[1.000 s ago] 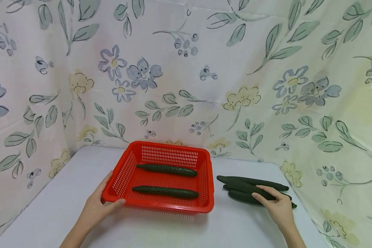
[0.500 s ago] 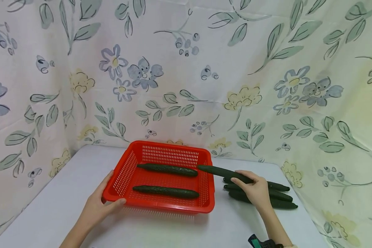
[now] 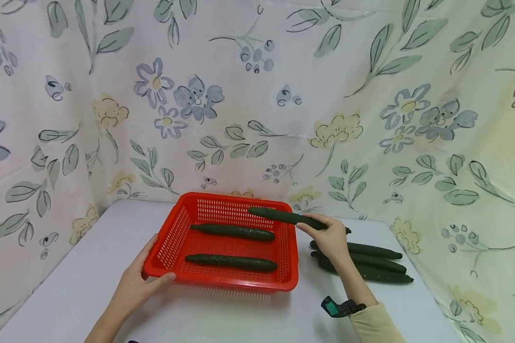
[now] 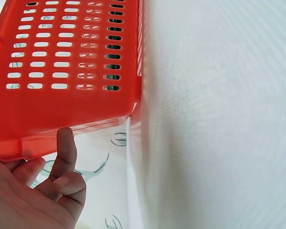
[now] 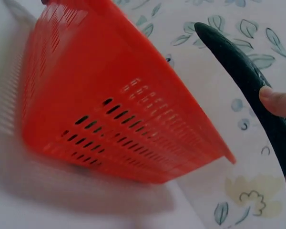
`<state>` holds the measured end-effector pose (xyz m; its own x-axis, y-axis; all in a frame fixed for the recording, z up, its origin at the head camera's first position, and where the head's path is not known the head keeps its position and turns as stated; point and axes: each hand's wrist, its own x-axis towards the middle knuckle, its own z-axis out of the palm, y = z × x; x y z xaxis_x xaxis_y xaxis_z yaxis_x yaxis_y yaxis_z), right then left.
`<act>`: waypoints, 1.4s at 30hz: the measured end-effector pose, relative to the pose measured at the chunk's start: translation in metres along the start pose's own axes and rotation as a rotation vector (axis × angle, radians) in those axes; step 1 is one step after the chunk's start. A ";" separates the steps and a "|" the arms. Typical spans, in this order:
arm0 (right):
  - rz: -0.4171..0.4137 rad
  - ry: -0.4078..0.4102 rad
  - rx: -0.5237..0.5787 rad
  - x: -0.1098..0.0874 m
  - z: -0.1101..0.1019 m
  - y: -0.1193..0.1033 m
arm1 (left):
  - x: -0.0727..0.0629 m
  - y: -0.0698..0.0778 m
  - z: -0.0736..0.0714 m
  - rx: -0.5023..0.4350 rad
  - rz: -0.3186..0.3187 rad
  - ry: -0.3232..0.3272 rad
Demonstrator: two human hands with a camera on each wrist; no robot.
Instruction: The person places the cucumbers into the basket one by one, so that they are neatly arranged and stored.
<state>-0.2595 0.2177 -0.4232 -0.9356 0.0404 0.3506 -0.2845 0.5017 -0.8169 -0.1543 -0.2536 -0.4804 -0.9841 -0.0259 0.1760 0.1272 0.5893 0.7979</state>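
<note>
In the head view, a dark green cucumber [image 3: 279, 216] is held in the air over the right back part of a red plastic basket [image 3: 180, 275]. My right hand [image 3: 329, 237] grips it between thumb and fingers near its right half; the right wrist view shows the thumb pressed against the cucumber [image 5: 243, 67], above the basket's rim. My left hand [image 3: 135, 283] holds the basket's front left corner, thumb along the front rim. From the left wrist, its fingers [image 4: 66, 152] show under the rim. Two cucumbers lie apart inside the basket, a back one [image 3: 233, 232] and a front one [image 3: 231, 262].
Several more cucumbers [image 3: 375, 250] lie side by side on the white table [image 3: 300, 314], right of the basket. Floral cloth [image 3: 240, 95] hangs behind and along both sides. A dark band with a green part [image 3: 341, 308] circles the right wrist.
My right hand has lifted one cucumber from the pile and carried it left and up, over the basket's right side. The left hand stays at the basket's corner.
</note>
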 end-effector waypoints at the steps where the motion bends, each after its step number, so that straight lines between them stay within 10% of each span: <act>1: 0.007 -0.004 0.005 0.002 0.002 -0.001 | 0.000 0.000 0.000 0.001 -0.001 0.000; 42: -0.043 -0.076 0.127 0.061 0.104 -0.084 | 0.001 0.000 -0.001 -0.009 0.015 0.015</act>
<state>-0.3141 0.0878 -0.3807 -0.9338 -0.0471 0.3546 -0.3442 0.3879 -0.8550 -0.1555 -0.2549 -0.4798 -0.9800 -0.0289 0.1968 0.1435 0.5825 0.8001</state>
